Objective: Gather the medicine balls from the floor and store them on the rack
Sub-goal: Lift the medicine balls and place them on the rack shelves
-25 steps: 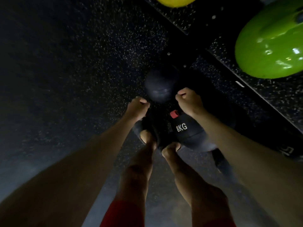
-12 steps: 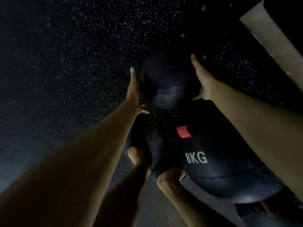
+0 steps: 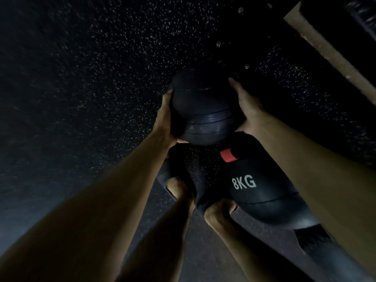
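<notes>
A dark ribbed medicine ball (image 3: 201, 110) sits at the centre of the head view, low over the speckled black floor. My left hand (image 3: 164, 121) presses flat on its left side and my right hand (image 3: 247, 107) cups its right side, so both hands clamp the ball between them. Just nearer to me lies a larger black ball marked 8KG (image 3: 262, 186) with a red tag (image 3: 228, 155), resting by my right foot; my right forearm crosses over it. No rack shelf shows clearly in this dim view.
My two feet (image 3: 179, 186) in dark slip-ons stand on the floor below the balls. A pale beam (image 3: 325, 47) runs diagonally across the top right, with a dark frame part and bolt heads (image 3: 218, 44) beside it. Speckled rubber floor (image 3: 91, 78) stretches left.
Both hands went from fists near the 8KG ball to open palms reaching out, then closed in on the sides of the ribbed ball. The camera dropped closer.
</notes>
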A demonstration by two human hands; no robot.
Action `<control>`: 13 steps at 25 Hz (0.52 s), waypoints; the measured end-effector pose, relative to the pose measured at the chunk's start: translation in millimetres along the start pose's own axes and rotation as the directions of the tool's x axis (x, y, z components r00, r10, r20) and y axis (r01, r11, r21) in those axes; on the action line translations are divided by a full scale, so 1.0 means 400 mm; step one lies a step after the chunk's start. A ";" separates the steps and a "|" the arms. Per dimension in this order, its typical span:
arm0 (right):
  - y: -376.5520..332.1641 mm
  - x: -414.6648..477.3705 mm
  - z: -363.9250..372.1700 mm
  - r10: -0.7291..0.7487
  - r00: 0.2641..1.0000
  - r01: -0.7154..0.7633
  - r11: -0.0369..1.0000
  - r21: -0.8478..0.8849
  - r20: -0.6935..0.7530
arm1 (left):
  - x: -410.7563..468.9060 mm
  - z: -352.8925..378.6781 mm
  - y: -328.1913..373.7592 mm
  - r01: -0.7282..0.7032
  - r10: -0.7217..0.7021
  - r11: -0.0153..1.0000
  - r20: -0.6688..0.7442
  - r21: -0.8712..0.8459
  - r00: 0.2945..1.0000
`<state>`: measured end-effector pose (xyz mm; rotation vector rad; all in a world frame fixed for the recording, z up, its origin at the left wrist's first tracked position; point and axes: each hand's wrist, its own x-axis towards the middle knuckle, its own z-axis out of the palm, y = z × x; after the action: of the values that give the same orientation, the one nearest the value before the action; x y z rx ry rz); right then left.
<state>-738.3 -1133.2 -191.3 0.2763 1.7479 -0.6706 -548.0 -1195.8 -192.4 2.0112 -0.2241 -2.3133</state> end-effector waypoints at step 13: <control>-0.040 -0.981 -0.103 -0.074 0.993 0.102 0.933 0.344 -0.093 | -0.998 0.046 0.089 -0.141 0.137 0.965 0.034 0.219 0.990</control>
<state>-666.7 -1060.3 190.2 0.4750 1.7175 -1.0507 -510.9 -1171.2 206.3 1.9933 -0.6296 -2.3095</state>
